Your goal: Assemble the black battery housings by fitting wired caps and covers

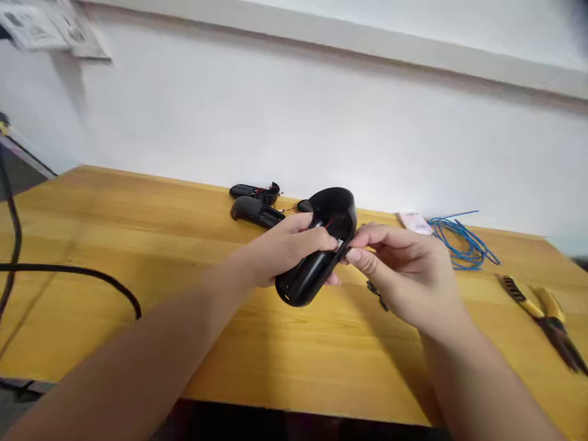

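My left hand (296,245) is wrapped round a black hollow plastic shell (303,285), rounded and wider at its far end, held tilted above the table. My left thumb reaches inside, beside a small whitish part (340,244); a thin red wire shows near it. At the shell's right rim my right hand (404,266) pinches with thumb and forefinger. Whether a small piece is also between those fingertips is hidden. Under the right hand lie small dark parts (376,295) on the wooden table (229,349).
Behind lie more black shell pieces (255,210) with thin red wires. At the right are a coil of blue cable (463,242), a small pale packet (414,223) and yellow-handled pliers (549,312). A black cable (78,268) crosses the left side. A white wall (229,110) stands behind.
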`<state>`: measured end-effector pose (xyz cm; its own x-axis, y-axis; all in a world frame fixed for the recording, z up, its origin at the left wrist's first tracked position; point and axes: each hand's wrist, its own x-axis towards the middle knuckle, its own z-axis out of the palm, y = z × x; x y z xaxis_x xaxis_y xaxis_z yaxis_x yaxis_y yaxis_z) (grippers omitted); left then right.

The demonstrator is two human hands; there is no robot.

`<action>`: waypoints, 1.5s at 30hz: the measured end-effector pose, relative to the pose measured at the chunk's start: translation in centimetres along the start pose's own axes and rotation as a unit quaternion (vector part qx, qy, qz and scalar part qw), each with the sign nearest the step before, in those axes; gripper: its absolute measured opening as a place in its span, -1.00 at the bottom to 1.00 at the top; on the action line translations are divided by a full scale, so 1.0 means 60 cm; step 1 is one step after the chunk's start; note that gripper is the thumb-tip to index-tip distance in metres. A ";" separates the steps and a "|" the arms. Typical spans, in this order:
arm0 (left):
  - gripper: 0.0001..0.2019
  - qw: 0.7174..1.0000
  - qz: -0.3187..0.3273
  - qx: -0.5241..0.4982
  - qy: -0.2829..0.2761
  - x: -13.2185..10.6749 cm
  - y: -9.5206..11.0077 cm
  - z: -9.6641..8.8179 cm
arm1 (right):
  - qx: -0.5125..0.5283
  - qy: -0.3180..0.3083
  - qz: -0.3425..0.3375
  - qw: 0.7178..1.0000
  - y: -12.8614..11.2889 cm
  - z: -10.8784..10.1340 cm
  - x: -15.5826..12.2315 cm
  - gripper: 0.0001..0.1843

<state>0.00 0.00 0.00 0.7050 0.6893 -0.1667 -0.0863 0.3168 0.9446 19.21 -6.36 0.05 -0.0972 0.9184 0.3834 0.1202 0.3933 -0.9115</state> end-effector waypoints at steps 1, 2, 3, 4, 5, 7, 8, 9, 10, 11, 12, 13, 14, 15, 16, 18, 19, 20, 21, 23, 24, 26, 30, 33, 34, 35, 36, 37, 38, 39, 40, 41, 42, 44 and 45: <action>-0.91 1.000 -0.001 0.000 0.000 -0.002 0.002 0.001 | 0.002 -0.012 0.006 1.000 -0.004 -0.001 0.001 -0.92; -0.92 1.000 -0.001 0.000 -0.001 -0.003 0.003 0.002 | 0.004 -0.021 0.012 1.000 -0.009 -0.003 0.001 -0.92; -0.92 1.000 -0.002 -0.002 -0.002 -0.004 0.004 0.003 | 0.006 -0.028 0.019 0.999 -0.012 -0.004 0.002 -0.92; -0.93 1.000 -0.004 -0.004 -0.003 -0.005 0.005 0.003 | 0.008 -0.033 0.027 0.999 -0.015 -0.005 0.002 -0.91; -0.94 1.000 -0.006 -0.008 -0.004 -0.005 0.004 0.004 | 0.012 -0.036 0.037 0.999 -0.018 -0.007 0.002 -0.91; -0.95 1.000 -0.009 -0.015 -0.006 -0.004 0.002 0.004 | 0.013 -0.035 0.054 0.998 -0.020 -0.009 0.002 -0.88; -0.95 1.000 -0.011 -0.020 -0.005 -0.004 0.001 0.004 | 0.010 -0.032 0.064 0.997 -0.020 -0.010 0.002 -0.86; -0.95 1.000 -0.014 -0.025 -0.003 -0.003 0.000 0.003 | 0.012 -0.031 0.074 0.997 -0.020 -0.012 0.002 -0.83; -0.94 0.999 -0.019 -0.029 -0.004 -0.003 -0.001 0.003 | 0.020 -0.033 0.086 0.996 -0.019 -0.013 0.002 -0.80; -0.93 0.999 -0.027 -0.033 -0.005 -0.003 -0.002 0.003 | 0.034 -0.038 0.099 0.994 -0.017 -0.014 0.003 -0.76; -0.91 0.999 -0.034 -0.037 -0.006 -0.003 -0.001 0.002 | 0.050 -0.039 0.109 0.992 -0.016 -0.016 0.004 -0.71; -0.90 0.998 -0.041 -0.039 -0.009 -0.003 -0.001 0.002 | 0.064 -0.038 0.117 0.990 -0.015 -0.018 0.005 -0.65; -0.90 0.998 -0.047 -0.038 -0.014 -0.003 0.000 0.001 | 0.074 -0.035 0.121 0.989 -0.013 -0.020 0.006 -0.58; -0.90 0.998 -0.053 -0.036 -0.021 -0.003 0.002 0.001 | 0.076 -0.031 0.121 0.989 -0.011 -0.022 0.008 -0.50; -0.91 0.997 -0.059 -0.031 -0.028 -0.004 0.003 0.000 | 0.071 -0.029 0.119 0.990 -0.009 -0.024 0.009 -0.43; -0.91 0.996 -0.078 -0.017 -0.047 -0.005 0.005 -0.002 | 0.050 -0.038 0.112 0.992 -0.005 -0.028 0.010 -0.32; -0.90 0.994 -0.090 -0.011 -0.055 -0.005 0.006 -0.002 | 0.038 -0.051 0.106 0.992 -0.002 -0.029 0.010 -0.30; -0.88 0.993 -0.103 -0.006 -0.060 -0.006 0.007 -0.003 | 0.030 -0.067 0.098 0.992 0.001 -0.031 0.010 -0.30; -0.87 0.991 -0.117 -0.004 -0.065 -0.006 0.008 -0.004 | 0.027 -0.086 0.088 0.992 0.003 -0.031 0.009 -0.30; -0.86 0.986 -0.146 -0.013 -0.077 -0.007 0.010 -0.005 | 0.039 -0.124 0.073 0.989 0.009 -0.031 0.007 -0.28; -0.85 0.983 -0.160 -0.021 -0.086 -0.007 0.011 -0.006 | 0.050 -0.143 0.073 0.986 0.011 -0.030 0.007 -0.28; -0.84 0.978 -0.175 -0.030 -0.105 -0.007 0.013 -0.009 | 0.074 -0.172 0.078 0.979 0.015 -0.027 0.007 -0.28; -0.85 0.978 -0.167 -0.006 -0.123 -0.009 0.017 -0.013 | 0.071 -0.179 0.058 0.980 0.023 -0.026 0.009 -0.26; -0.82 0.978 -0.160 0.025 -0.130 -0.012 0.021 -0.012 | 0.064 -0.189 0.036 0.979 0.027 -0.028 0.007 -0.19; -0.79 0.978 -0.162 0.034 -0.124 -0.014 0.023 -0.011 | 0.060 -0.192 0.030 0.979 0.027 -0.029 0.005 -0.17; -0.76 0.979 -0.164 0.042 -0.112 -0.016 0.026 -0.010 | 0.054 -0.191 0.019 0.980 0.027 -0.030 0.003 -0.14; -0.72 0.981 -0.160 0.052 -0.097 -0.019 0.030 -0.008 | 0.045 -0.184 0.003 0.982 0.026 -0.030 0.001 -0.12; -0.68 0.983 -0.147 0.069 -0.081 -0.024 0.035 -0.008 | 0.034 -0.172 -0.016 0.984 0.025 -0.029 -0.001 -0.09; -0.65 0.985 -0.124 0.097 -0.065 -0.031 0.041 -0.007 | 0.023 -0.159 -0.035 0.986 0.024 -0.028 -0.003 -0.07; -0.64 0.985 -0.093 0.135 -0.052 -0.039 0.049 -0.006 | 0.011 -0.146 -0.055 0.988 0.021 -0.027 -0.005 -0.06; -0.64 0.980 -0.054 0.187 -0.037 -0.049 0.057 -0.006 | -0.003 -0.132 -0.076 0.988 0.019 -0.026 -0.006 -0.04; -0.62 0.969 -0.023 0.246 -0.019 -0.060 0.064 -0.004 | -0.018 -0.116 -0.097 0.988 0.017 -0.024 -0.008 -0.04; -0.56 0.955 0.008 0.298 -0.007 -0.071 0.071 -0.002 | -0.035 -0.099 -0.119 0.987 0.015 -0.023 -0.009 -0.03; -0.38 0.922 0.082 0.378 -0.005 -0.090 0.080 0.004 | -0.063 -0.062 -0.159 0.983 0.012 -0.020 -0.012 -0.03; -0.32 0.904 0.115 0.411 -0.002 -0.096 0.082 0.008 | -0.074 -0.045 -0.175 0.981 0.011 -0.019 -0.013 -0.02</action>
<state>-4.15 -2.76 5.75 0.7371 0.6730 0.0604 0.3212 -0.4276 0.8450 20.50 -6.79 -0.69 -0.2446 0.7217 0.6475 0.2063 0.6912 -0.6925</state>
